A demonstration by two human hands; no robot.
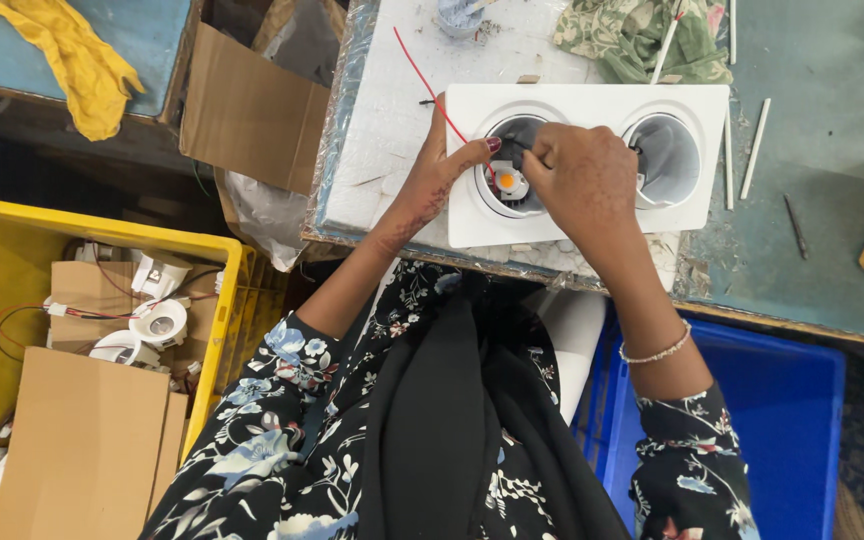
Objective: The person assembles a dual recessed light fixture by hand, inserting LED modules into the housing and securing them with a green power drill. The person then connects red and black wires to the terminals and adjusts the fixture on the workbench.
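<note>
A white rectangular double lamp housing [592, 105] with two round openings lies on a white foam slab [392, 110]. My left hand [442, 170] grips the housing's left edge, its fingers reaching into the left opening [508, 190], where a small part with an orange centre sits. A thin red wire [422, 70] runs from that opening up across the foam. My right hand [582, 180] is over the housing between the two openings, fingers pinched at the left opening's rim on the wire end. The right opening [667, 155] shows a grey reflector.
A yellow crate [222, 300] at the left holds cardboard and white lamp parts with wires. A blue bin [782, 420] stands under the table edge at right. A cardboard box [247, 110], a yellow cloth [77, 60], a floral cloth [632, 35] and white rods [755, 145] lie around.
</note>
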